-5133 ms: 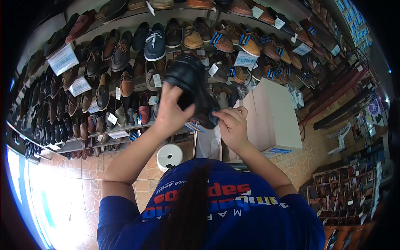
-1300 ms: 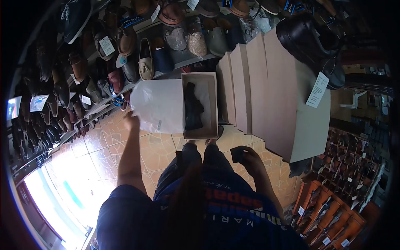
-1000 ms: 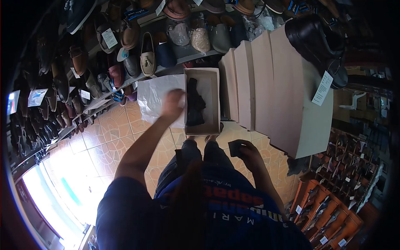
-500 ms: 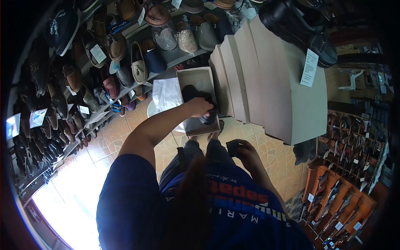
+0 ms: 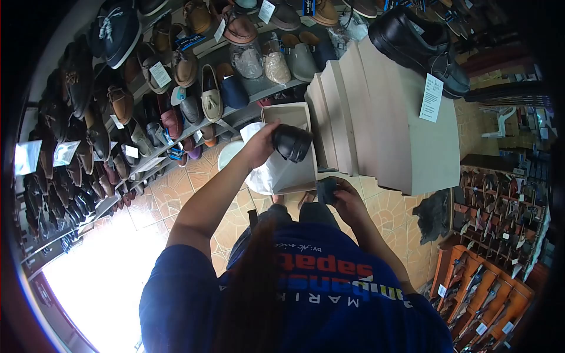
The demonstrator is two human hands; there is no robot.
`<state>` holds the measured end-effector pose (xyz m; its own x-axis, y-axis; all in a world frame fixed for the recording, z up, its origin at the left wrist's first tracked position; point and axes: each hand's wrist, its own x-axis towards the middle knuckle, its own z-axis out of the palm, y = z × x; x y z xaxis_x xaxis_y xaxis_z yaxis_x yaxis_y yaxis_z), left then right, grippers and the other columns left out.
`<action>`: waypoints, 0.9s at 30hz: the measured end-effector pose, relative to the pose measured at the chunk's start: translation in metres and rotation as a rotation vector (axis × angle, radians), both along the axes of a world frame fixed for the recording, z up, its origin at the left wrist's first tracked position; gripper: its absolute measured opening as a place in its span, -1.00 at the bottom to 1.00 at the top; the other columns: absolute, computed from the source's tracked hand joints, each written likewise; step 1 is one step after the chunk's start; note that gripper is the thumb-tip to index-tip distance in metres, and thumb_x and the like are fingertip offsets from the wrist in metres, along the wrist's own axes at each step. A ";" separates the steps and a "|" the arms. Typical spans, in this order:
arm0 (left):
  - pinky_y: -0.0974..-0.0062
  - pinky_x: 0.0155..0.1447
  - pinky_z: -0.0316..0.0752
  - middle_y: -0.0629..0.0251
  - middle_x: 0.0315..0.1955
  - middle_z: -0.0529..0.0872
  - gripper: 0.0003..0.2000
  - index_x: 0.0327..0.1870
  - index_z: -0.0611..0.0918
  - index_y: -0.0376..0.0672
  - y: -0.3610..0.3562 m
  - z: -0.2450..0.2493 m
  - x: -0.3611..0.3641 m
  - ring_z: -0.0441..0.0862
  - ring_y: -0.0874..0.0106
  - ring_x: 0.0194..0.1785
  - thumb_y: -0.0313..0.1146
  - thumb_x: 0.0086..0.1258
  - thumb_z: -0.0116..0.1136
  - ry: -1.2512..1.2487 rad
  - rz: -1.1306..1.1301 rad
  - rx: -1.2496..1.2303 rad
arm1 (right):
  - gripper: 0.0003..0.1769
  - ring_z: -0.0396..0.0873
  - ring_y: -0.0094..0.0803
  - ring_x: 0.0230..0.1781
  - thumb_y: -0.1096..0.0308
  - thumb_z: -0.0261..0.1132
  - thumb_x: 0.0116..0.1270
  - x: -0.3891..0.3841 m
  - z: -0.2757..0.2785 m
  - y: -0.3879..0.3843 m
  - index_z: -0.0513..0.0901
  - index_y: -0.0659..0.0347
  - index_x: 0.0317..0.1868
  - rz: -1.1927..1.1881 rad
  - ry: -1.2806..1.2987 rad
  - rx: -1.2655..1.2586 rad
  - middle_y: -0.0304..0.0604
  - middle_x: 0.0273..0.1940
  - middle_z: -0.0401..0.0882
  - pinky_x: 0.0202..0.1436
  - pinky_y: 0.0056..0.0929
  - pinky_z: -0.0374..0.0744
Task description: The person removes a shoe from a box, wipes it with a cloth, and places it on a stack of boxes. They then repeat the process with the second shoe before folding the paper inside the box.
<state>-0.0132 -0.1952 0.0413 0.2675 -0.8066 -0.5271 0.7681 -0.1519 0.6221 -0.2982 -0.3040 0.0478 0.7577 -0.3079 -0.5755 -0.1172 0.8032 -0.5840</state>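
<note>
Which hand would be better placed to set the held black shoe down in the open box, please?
Probably the left hand: its fingers grip the black shoe over the open box. The right hand is occupied with a small dark item beside the box.

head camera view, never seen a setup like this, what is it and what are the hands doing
There is no robot here: these are one person's bare hands. Every picture comes from a single camera worn on the head, looking forward and down, so the blue shirt below is the wearer's own.

The left hand holds a black shoe over an open box; white paper lies partly in it. The right hand holds a small dark piece, too unclear to name.

On the right, a pair of black shoes sits on pale stacked boxes. Ahead, shelves carry many more shoes.
</note>
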 end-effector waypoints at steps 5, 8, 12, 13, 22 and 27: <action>0.34 0.34 0.20 0.12 0.09 0.55 -0.41 0.13 0.42 -0.38 0.021 0.029 -0.005 0.46 0.35 0.18 0.04 0.38 -0.18 0.306 0.163 -0.267 | -0.52 0.48 -0.35 0.01 0.61 0.05 0.18 0.025 0.040 0.004 0.37 0.29 0.17 0.053 -0.068 -0.086 -0.10 -0.02 0.49 0.10 -0.33 0.44; 0.33 0.35 0.19 0.10 0.08 0.56 -0.48 0.13 0.42 -0.37 0.032 0.045 -0.015 0.46 0.29 0.18 -0.07 0.36 -0.18 0.389 0.237 -0.438 | -0.50 0.47 -0.42 -0.01 0.65 0.04 0.17 0.032 0.051 -0.005 0.37 0.28 0.17 0.108 -0.160 -0.132 -0.16 -0.06 0.49 0.09 -0.38 0.43; 0.30 0.39 0.15 0.07 0.09 0.55 -0.54 0.12 0.43 -0.38 0.047 0.077 -0.030 0.44 0.26 0.22 -0.22 0.31 -0.20 0.402 0.464 -0.502 | -0.52 0.47 -0.38 0.06 0.62 0.00 0.20 0.037 0.054 -0.019 0.37 0.31 0.18 0.193 -0.301 -0.203 -0.11 0.03 0.50 0.14 -0.37 0.42; 0.27 0.41 0.12 0.04 0.11 0.53 -0.55 0.12 0.42 -0.40 0.050 0.085 -0.034 0.41 0.25 0.25 -0.26 0.30 -0.21 0.426 0.529 -0.532 | -0.51 0.46 -0.39 0.05 0.63 0.01 0.18 0.037 0.053 -0.020 0.37 0.30 0.18 0.186 -0.311 -0.153 -0.12 0.01 0.50 0.13 -0.37 0.42; 0.25 0.33 0.33 0.01 0.10 0.54 -0.62 0.10 0.45 -0.39 0.093 0.112 -0.077 0.48 0.22 0.21 -0.40 0.31 -0.18 0.443 0.599 -0.809 | -0.44 0.46 -0.31 0.05 0.54 0.06 0.14 0.028 0.059 -0.023 0.33 0.27 0.23 0.257 -0.418 0.280 -0.09 0.03 0.49 0.13 -0.29 0.39; 0.21 0.30 0.35 0.01 0.08 0.54 -0.61 0.13 0.43 -0.38 0.114 0.113 -0.095 0.50 0.19 0.17 -0.42 0.28 -0.06 0.365 0.605 -0.789 | -0.21 0.49 -0.24 -0.03 0.35 0.18 0.07 0.028 0.071 -0.032 0.14 0.27 0.36 0.453 -0.622 0.733 -0.06 -0.02 0.50 0.12 -0.13 0.36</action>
